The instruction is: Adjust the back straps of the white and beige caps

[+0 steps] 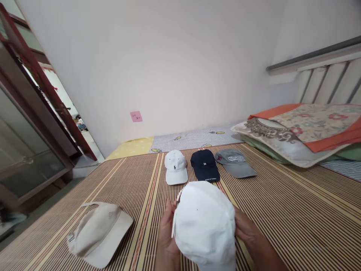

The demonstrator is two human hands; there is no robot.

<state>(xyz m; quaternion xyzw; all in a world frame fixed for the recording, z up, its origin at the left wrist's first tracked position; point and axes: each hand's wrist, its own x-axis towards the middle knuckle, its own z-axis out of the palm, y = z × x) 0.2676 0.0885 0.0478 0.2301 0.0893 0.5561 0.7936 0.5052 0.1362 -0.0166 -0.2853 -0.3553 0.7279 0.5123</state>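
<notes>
Both my hands hold a plain white cap (204,226) just above the striped bamboo mat (296,210). My left hand (167,235) grips its left edge near the back strap. My right hand (246,229) grips its right side, with the fingers hidden under the fabric. Beyond it three caps lie in a row on the mat: a white cap (175,167), a navy cap (205,165) and a grey cap (235,163). A beige cap (98,233) lies to my left, apart from the others.
Pillows with a floral cover (304,130) are stacked at the right by the headboard (327,81). A white wall (169,56) with a pink sticky note (136,116) is behind the bed. A dark wooden door and glass panel (25,124) stand at the left.
</notes>
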